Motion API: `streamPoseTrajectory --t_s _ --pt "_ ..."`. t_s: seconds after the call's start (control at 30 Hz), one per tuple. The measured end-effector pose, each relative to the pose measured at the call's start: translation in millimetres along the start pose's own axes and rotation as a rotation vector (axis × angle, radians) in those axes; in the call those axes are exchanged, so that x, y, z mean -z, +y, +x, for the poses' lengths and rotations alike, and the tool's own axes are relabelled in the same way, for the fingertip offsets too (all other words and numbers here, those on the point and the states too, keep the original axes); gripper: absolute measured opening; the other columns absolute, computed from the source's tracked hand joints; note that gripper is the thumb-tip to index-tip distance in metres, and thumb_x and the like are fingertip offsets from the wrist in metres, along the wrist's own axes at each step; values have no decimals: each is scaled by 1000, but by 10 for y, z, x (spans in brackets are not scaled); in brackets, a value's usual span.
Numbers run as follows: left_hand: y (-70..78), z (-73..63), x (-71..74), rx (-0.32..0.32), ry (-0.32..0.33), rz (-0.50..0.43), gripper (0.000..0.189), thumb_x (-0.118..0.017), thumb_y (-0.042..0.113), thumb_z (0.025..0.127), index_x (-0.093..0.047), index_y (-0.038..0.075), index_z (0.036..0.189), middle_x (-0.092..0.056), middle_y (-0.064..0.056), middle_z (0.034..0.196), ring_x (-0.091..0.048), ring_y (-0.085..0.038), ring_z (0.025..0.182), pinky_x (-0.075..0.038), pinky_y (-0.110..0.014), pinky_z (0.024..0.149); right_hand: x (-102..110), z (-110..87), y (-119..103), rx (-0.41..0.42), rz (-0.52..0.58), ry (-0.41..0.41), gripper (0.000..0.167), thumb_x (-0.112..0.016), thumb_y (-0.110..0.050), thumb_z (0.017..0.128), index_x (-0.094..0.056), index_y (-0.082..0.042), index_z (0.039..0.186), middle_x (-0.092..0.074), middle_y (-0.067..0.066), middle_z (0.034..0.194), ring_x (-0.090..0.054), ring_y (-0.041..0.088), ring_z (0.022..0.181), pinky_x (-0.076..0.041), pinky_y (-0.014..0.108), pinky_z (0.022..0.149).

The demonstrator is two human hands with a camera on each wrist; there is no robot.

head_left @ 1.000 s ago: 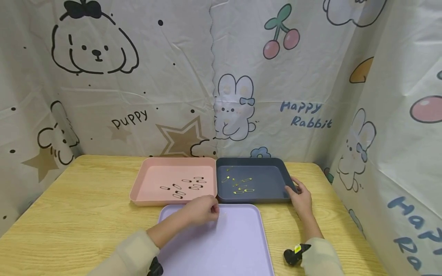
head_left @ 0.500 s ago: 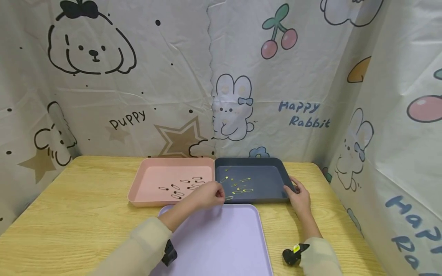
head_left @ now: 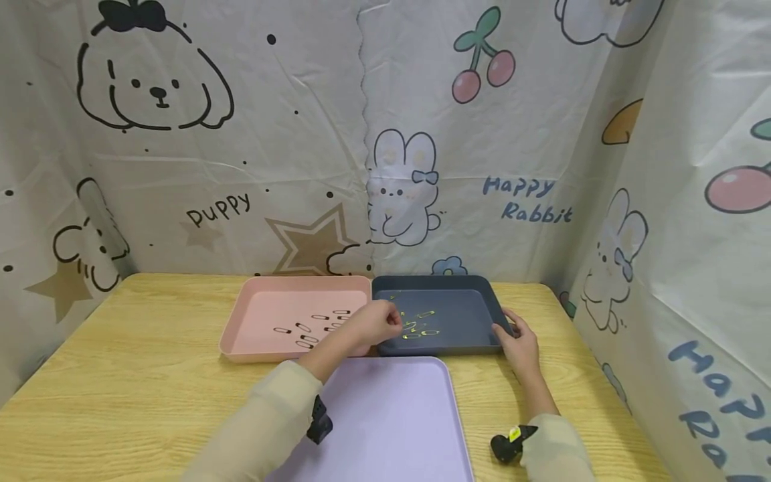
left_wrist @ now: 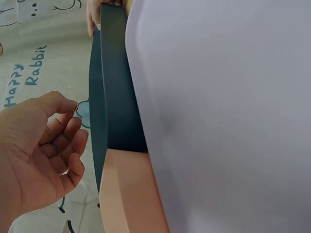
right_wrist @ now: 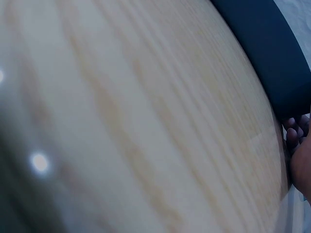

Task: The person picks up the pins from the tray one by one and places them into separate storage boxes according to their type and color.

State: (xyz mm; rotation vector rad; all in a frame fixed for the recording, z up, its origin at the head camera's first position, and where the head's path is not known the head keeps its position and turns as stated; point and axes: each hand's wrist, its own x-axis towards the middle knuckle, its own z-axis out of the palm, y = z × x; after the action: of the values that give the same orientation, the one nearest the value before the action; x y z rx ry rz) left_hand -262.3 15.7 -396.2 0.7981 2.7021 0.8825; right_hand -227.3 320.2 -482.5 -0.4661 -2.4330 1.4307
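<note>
My left hand (head_left: 375,325) hovers over the left part of the dark blue tray (head_left: 466,318). In the left wrist view, its thumb and index finger pinch a gold safety pin (left_wrist: 72,98), the other fingers loosely curled. Several gold safety pins (head_left: 430,333) lie in that tray below and beside the hand, which hides some of them. My right hand (head_left: 521,345) grips the tray's right edge, thumb at the rim and fingers along the outer side. Only part of this hand (right_wrist: 300,160) shows in the right wrist view.
A pink tray (head_left: 265,304) with several black safety pins (head_left: 304,327) adjoins the dark tray on the left, partly behind my left forearm. In front lies a lilac tray (head_left: 397,422). All rest on a wooden table (head_left: 150,361) with a printed curtain (head_left: 289,147) behind.
My left hand has moved from above the lilac tray's far edge, up and right, to over the dark blue tray. The right hand keeps its grip on the edge.
</note>
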Motion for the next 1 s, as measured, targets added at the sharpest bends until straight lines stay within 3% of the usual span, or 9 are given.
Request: streamPoseTrajectory --t_s 0.3,0.6,1.0 --pt "86 228 -9 -16 12 -4 7 -59 12 85 -64 9 83 -58 1 75 -50 -10 64 -41 -21 58 -9 -6 -19 3 3 27 48 -61 -28 90 -49 -18 136 -57 15 116 -46 9 89 -39 15 69" --pt "173 362 -24 29 22 -55 8 -58 14 86 -64 9 85 -58 1 75 -51 -10 63 -40 -22 56 -6 -14 -23 3 12 32 48 -61 -29 90 -50 -18 135 -57 12 111 -46 4 83 -39 15 68" --pt "214 488 -130 30 84 -112 9 -58 14 88 -63 7 86 -57 1 75 -49 -9 61 -40 -21 57 3 5 -6 -19 6 2 50 -59 -31 91 -46 -20 138 -55 14 121 -48 14 97 -39 15 72"
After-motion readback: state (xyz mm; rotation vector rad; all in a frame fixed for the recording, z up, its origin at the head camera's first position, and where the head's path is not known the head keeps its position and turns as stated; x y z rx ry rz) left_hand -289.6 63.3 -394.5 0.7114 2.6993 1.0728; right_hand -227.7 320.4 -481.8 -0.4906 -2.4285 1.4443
